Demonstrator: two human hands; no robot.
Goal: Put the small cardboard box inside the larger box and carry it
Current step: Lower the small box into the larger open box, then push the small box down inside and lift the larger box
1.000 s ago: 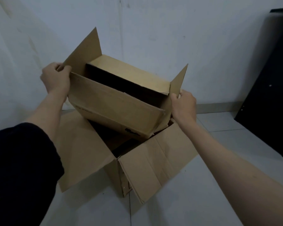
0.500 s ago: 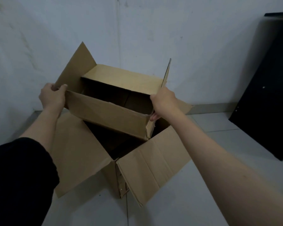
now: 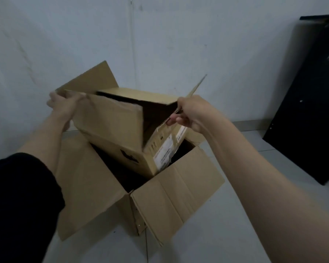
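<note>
Head view: the left hand [image 3: 64, 106] is closed on the upper left edge of the small brown corrugated cardboard box [image 3: 114, 128], at the point where its near side panel meets the raised left flap; fingers wrap the edge, with some motion blur. The right hand [image 3: 191, 112] is pinched shut on the small box's right flap, thumb and fingertips [image 3: 172, 121] pressed against the thin cardboard edge just below the hand. The small box hangs tilted between the two hands, its open top facing up and toward the right hand, and its lower corner with the white shipping label [image 3: 164, 152] is already sunk into the opening below the hands. The larger brown cardboard box [image 3: 160, 204] stands on the pale tiled floor [image 3: 226, 234] beneath both hands, its four flaps splayed outward; the near-left flap lies under the left forearm, the near-right flap under the right forearm. A black flat panel [image 3: 311, 103] leans against the wall well to the outside of the right hand. Step in hand, as judged: insertion, partly complete; the small box is not yet seated. The next move calls for levelling the small box so that its base squares with the opening, then lowering both hands together. The raised flaps may catch on the larger box's rim. Carrying follows only after release and re-grip on the larger box.
</note>
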